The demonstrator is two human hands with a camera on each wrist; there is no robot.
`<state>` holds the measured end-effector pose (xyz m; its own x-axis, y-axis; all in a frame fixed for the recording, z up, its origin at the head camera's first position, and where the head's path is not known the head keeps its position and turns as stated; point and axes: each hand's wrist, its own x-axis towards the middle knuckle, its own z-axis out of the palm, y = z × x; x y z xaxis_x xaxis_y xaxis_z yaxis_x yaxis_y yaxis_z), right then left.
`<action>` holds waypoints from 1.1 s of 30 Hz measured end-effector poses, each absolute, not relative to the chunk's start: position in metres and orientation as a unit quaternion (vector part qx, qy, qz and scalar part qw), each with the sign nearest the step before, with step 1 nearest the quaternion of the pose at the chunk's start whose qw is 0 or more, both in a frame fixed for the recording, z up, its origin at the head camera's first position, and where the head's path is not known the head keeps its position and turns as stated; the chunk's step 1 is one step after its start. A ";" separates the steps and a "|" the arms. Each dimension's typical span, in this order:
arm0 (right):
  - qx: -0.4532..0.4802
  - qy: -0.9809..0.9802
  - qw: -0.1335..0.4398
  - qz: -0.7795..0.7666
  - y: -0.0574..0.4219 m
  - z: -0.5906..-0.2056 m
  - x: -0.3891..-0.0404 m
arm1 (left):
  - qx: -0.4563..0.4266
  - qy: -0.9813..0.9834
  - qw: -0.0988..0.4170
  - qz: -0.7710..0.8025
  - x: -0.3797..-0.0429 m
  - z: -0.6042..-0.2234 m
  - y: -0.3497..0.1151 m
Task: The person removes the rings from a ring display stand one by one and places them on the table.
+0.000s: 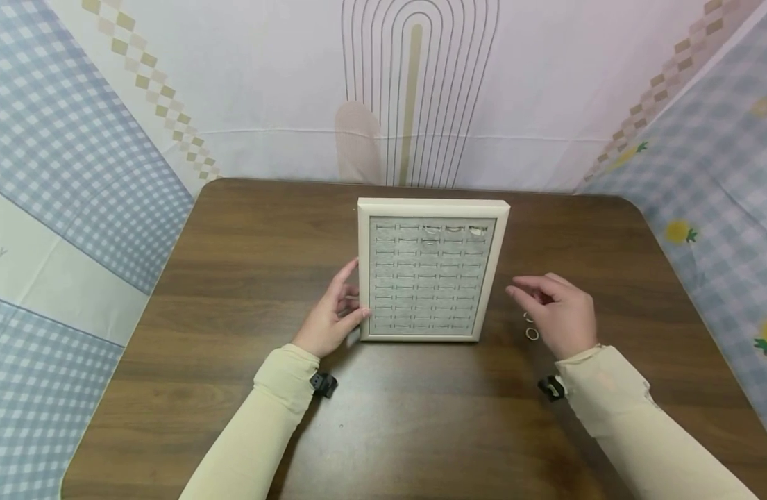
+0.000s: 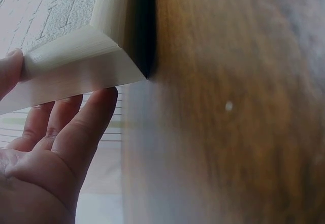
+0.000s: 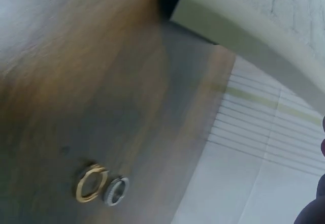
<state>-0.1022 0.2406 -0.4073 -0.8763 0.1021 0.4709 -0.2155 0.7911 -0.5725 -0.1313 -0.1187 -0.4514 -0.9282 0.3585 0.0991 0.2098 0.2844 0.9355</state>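
A ring display board (image 1: 430, 278) in a cream frame, its grey fabric lined with slots, stands leaning on the table. Several rings sit in its upper slots, among them one ring (image 1: 477, 230) at the top right. My left hand (image 1: 333, 316) holds the board's left edge, thumb on the front and fingertips (image 2: 104, 99) against the side. Right of the board hovers my right hand (image 1: 561, 312), thumb and forefinger brought together; I cannot tell whether something is pinched there. Below it lie a gold ring (image 3: 91, 183) and a silver ring (image 3: 117, 191), side by side on the wood.
The brown wooden table (image 1: 246, 278) reaches back to a white patterned cloth (image 1: 264, 83). Checked cloth hangs at the left and right sides. Each wrist wears a small black device (image 1: 323, 384) on a strap.
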 end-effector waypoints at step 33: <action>0.108 -0.870 0.323 0.357 0.207 -0.370 -0.130 | 0.181 0.805 0.074 0.560 -0.131 -0.450 -0.121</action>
